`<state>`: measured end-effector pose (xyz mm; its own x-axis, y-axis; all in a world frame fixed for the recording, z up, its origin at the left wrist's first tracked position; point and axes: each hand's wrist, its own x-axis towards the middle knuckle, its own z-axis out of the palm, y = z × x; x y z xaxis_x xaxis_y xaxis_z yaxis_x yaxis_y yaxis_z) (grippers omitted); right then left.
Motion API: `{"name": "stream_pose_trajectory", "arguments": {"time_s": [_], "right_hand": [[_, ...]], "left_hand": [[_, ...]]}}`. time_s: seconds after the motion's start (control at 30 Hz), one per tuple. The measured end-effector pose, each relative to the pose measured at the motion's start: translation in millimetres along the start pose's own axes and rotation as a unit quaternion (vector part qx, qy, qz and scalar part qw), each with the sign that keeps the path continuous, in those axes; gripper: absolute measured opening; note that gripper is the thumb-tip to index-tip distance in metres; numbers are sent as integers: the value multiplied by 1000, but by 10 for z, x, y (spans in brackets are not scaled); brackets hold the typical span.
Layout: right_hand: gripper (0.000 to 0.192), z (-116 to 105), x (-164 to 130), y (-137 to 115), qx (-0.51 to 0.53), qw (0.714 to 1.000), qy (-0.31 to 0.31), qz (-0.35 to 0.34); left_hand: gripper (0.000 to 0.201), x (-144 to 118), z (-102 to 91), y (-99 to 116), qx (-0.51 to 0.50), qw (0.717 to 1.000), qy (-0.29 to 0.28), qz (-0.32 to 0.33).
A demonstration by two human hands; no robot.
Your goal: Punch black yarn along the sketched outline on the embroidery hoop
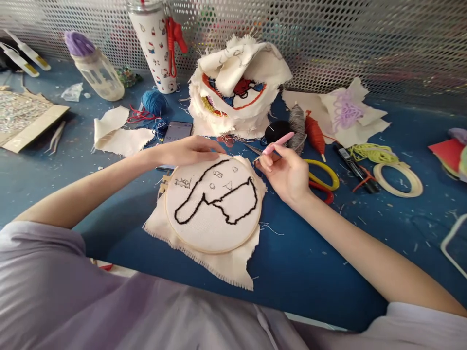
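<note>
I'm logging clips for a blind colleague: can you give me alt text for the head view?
A person's left hand rests on the top edge of an embroidery hoop stretched with cream cloth bearing a black stitched outline, while the right hand holds a pink-handled needle tool at the hoop's upper right. Yarn, fabric scraps and scissors clutter the blue table.

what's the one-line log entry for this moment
left hand: flat on top edge of embroidery hoop | right hand: grips pink punch needle, tip at hoop's upper right rim | cloth: black outline stitched | surface: blue table
</note>
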<state>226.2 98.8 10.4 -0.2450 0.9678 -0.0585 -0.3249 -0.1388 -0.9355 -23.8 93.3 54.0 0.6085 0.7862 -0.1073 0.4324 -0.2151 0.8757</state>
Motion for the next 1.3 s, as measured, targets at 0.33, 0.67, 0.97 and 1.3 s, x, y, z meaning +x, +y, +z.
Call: {"name": "stream_pose_trajectory", "arguments": {"time_s": [0.33, 0.67, 0.97, 1.3], "right_hand": [[19, -128, 33, 37, 7, 998, 48, -41], [20, -50, -24, 116, -40, 996, 33, -77], [10, 109, -13, 158, -85, 990, 47, -103], [14, 110, 187, 215, -79, 989, 3, -122]], "left_hand": [[39, 369, 301, -80, 281, 934, 41, 215], [58, -510, 746, -197, 424, 885, 142, 129], [62, -949, 983, -167, 481, 866, 102, 86], [79, -1007, 1126, -66, 555, 818, 124, 84]]}}
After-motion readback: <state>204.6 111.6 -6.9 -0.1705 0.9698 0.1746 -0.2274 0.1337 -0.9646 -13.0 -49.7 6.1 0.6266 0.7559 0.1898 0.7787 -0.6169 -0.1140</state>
